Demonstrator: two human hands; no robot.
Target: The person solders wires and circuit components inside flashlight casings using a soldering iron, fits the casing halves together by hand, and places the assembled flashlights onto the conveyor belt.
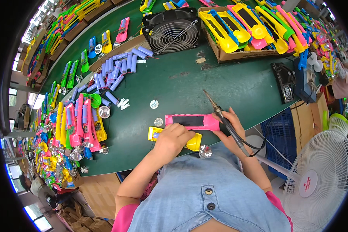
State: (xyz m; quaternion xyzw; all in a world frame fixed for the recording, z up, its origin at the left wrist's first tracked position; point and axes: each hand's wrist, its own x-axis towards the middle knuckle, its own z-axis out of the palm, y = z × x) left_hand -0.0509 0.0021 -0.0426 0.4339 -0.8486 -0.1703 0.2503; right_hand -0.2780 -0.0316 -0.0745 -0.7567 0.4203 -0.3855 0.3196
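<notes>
My left hand curls over a yellow flashlight shell near the table's front edge, its fingertips mostly hidden. A purple cylindrical cell partly shows in that shell, and a shiny round reflector lies at its right end. Just beyond it is a pink flashlight shell with a dark panel. My right hand grips a soldering iron, the tip pointing up and left above the table. The right thumb is close to the pink shell's right end; contact is unclear. Two round stickers lie nearby.
Purple cells are heaped at the back left, beside stacked colourful shells. A black fan stands at the back. A carton of shells and a blue soldering station are right. A white fan stands off the table.
</notes>
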